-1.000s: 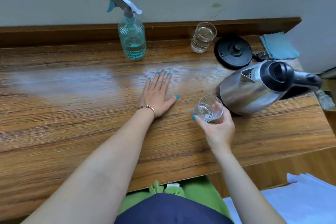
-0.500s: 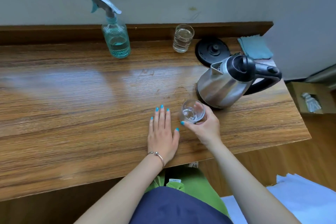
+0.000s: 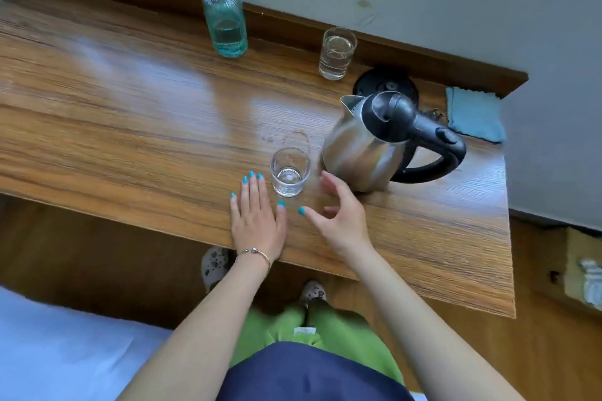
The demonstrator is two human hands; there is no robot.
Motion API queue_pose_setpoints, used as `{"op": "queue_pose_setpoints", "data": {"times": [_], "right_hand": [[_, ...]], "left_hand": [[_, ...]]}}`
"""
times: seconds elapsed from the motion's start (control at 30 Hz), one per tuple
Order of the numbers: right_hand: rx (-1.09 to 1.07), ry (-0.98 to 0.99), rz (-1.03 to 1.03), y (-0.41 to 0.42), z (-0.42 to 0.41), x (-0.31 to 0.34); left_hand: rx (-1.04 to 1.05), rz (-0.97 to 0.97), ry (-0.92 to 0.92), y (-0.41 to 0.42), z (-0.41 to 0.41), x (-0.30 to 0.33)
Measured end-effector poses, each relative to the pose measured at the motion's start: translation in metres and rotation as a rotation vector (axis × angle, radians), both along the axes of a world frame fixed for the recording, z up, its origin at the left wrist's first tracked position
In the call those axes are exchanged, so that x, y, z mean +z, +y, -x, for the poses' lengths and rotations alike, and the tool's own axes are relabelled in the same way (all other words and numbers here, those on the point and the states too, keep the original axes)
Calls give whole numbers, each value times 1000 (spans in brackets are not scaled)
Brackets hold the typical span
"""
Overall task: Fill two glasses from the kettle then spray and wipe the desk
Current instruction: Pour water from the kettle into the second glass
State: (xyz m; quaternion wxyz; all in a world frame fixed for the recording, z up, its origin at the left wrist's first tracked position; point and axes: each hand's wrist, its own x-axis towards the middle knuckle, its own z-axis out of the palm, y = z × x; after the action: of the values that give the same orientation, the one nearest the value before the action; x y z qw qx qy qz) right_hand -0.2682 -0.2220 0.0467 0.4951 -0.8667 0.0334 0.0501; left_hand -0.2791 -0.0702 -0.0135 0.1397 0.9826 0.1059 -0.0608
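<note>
- The desk is wooden and runs along a grey wall.
- The kettle stands upright on the desk toward its right end, off its base, which lies just behind it (partly hidden by the kettle).
- The spray bottle stands at the back of the desk, holding blue-green liquid.
- A blue cloth lies at the back right corner, right of the kettle handle.
- The left hand lies flat on the desk, fingers together, just left of the near glass.
- The right hand hovers with fingers spread and curled, empty, between near glass and kettle.
- The far glass is nearly full, beside the base.
- The near glass stands near the front edge, with little water.
</note>
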Motion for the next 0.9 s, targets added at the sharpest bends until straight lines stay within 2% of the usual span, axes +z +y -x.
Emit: {"op": "queue_pose_setpoints", "data": {"times": [0.17,0.3,0.37,0.5,0.63,0.9], "right_hand": [[96,-384,99,-65,16,59],[74,-652,200,-105,-5,95],[17,-721,258,-119,-20,104],[-63,-664,325,-136,-47,105],[-13,-525,219,-141,-59,94],[-76,-312,-30,-143,-72,76]], "left_hand": [[43,-30,6,-4,0,0],[191,32,32,-27,-8,5],[202,-3,18,-33,-9,3],[193,-50,-15,-32,-7,-1],[191,-55,-36,-33,-7,-3],[194,-93,-62,-33,-7,-2]]}}
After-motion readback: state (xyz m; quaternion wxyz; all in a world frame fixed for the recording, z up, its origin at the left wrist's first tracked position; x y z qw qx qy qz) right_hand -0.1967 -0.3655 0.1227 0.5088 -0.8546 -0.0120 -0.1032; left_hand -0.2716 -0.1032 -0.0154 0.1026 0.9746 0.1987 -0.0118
